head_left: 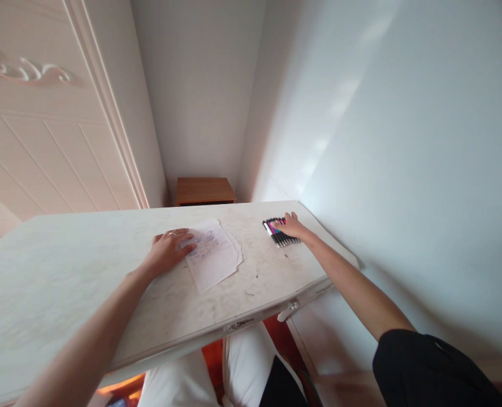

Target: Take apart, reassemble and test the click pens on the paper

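Observation:
My left hand point(171, 251) lies flat with fingers spread over the left edge of a sheet of paper point(215, 263) covered in handwriting. A ring is on one of its fingers. The sheet has a torn, ragged right edge, and a second layer shows beneath it. Off to the right, my right hand point(292, 226) reaches over a row of several pens point(278, 236) lying side by side, with black, white, pink and teal parts. Its thumb and fingers are apart and touch the row at its right side. That hand covers some of the pens.
The white table point(85, 260) has a worn front edge and small dark scraps near the pens. A wall point(403, 141) runs close along the right. Behind the table stands a brown wooden cabinet point(204, 189), and a pale panelled wardrobe point(60, 135) is at left.

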The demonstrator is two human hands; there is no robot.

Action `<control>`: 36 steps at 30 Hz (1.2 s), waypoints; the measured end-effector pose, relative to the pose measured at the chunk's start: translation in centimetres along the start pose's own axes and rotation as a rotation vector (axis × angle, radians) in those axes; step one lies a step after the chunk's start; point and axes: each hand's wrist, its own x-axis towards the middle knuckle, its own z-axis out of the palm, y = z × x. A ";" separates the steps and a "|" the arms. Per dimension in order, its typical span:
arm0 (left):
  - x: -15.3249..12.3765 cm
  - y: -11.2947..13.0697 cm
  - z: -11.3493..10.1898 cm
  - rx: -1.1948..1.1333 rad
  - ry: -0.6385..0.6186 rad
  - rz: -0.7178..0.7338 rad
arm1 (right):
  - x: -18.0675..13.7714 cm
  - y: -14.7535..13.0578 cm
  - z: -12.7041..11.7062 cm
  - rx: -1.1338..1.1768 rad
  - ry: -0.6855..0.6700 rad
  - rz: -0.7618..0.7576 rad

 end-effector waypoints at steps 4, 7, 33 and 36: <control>0.0 0.0 0.0 -0.006 0.010 0.000 | 0.2 1.1 -0.2 0.028 0.034 0.008; 0.0 -0.2 0.2 -0.015 0.022 0.001 | 0.3 2.2 -0.2 0.066 0.063 0.017; 0.0 -0.7 0.4 -0.052 0.036 0.001 | 0.1 3.9 0.6 0.206 0.217 -0.006; 0.0 -0.7 0.4 -0.058 0.036 0.001 | 0.2 4.0 0.6 0.212 0.212 -0.014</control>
